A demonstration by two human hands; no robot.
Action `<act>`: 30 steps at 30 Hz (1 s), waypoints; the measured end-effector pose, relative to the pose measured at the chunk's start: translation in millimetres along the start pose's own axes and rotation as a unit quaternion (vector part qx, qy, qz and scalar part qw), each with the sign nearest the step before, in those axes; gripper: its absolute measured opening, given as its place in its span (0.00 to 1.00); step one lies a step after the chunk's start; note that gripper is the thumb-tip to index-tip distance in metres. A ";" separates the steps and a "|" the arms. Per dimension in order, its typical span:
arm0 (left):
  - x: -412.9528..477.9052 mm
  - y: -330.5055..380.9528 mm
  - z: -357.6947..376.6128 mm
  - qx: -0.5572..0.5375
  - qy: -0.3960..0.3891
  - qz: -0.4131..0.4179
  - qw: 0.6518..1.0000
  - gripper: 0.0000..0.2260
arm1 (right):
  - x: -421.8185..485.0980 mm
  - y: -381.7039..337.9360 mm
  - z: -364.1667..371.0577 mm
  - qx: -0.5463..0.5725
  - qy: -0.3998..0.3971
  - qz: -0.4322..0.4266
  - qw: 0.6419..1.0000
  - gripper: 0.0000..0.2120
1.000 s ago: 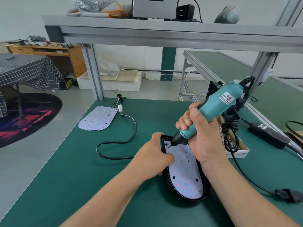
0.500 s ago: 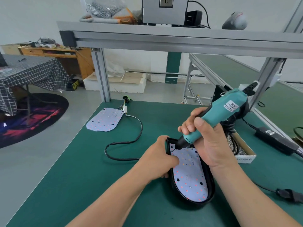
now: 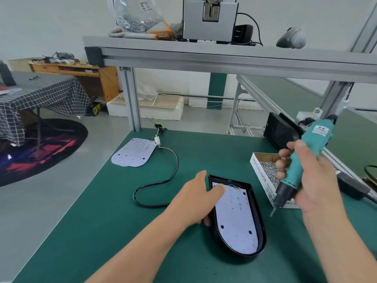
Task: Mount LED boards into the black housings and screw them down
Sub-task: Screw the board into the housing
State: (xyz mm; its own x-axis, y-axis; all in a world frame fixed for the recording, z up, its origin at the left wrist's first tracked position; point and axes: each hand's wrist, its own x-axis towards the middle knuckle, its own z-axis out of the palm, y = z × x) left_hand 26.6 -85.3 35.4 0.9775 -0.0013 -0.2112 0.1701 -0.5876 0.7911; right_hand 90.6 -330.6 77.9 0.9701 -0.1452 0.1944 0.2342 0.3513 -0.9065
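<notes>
Now the right hand (image 3: 318, 180) grips the driver (image 3: 293, 176), lifted off the board (image 3: 236, 217) to frame right; left hand (image 3: 195, 201) seemingly pinches the housing (image 3: 261, 225).

Up top, we've got a grey shelf (image 3: 224, 56) running across on a metal post (image 3: 132, 99), and it's crowded: a clear bag (image 3: 136, 15) at the left, a grey metal box (image 3: 210, 19) in the middle, a black plug adapter (image 3: 242, 33) just beside it, and a rounded grey object (image 3: 291, 38) further right. Below, the green bench top (image 3: 102, 221) fills the near ground. Far left, we see a wooden desk (image 3: 81, 76), a table under a checked cloth (image 3: 40, 94), and a round dark rug (image 3: 40, 152) on the floor. Behind the post lies a white foam block (image 3: 146, 109); a green pillar (image 3: 217, 90) stands beyond, and a second green bench (image 3: 285, 92) stretches off right.
</notes>
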 end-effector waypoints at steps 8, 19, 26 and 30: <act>0.6 4.3 -11.3 0.077 0.179 0.068 0.979 0.14 | 15.2 -22.8 -81.5 -0.263 0.055 0.062 0.961 0.02; 32.0 -33.1 -33.6 0.340 0.241 -0.039 0.908 0.17 | 28.2 -8.8 -138.6 -0.687 0.028 0.083 0.721 0.09; 33.0 -33.8 -30.1 0.308 0.218 0.004 0.926 0.20 | 11.4 -15.7 -116.2 -0.780 0.033 0.010 0.625 0.22; 20.5 -20.2 -29.4 0.266 0.199 0.090 0.939 0.16 | -4.6 -16.7 -82.1 -0.698 0.045 -0.173 0.694 0.25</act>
State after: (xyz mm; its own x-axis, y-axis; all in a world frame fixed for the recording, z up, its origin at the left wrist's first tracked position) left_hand 46.9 -49.6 32.0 0.9718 0.1001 0.2134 0.0136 -0.9277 0.3732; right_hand 77.1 -411.8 61.4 0.8485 -0.0761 0.5236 0.1026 -0.9472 -0.3039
